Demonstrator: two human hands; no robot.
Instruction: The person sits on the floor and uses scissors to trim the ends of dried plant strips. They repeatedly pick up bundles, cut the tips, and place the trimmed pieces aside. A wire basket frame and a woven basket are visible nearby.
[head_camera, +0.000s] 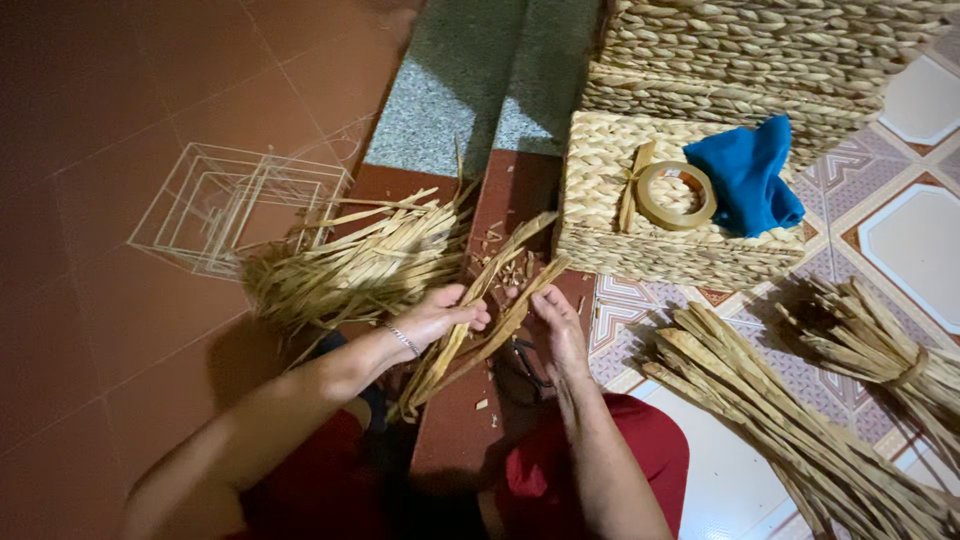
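Left hand (435, 318) | grip closed on fibre strands (480, 320) | right hand (560, 330) grips same strands (beside woven basket (610, 200))

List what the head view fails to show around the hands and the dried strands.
- Lower ends of the dried strands, head view: lost in shadow between the knees.
- Dark tool under the right hand: mostly covered by that hand, kind unclear.
- Left hand palm: turned away.
- Strand bundle: cut off by the bottom edge.
- Woven basket: cut off by the top edge.

Pale dried fibre strands (480, 310), slanting upward between both hands
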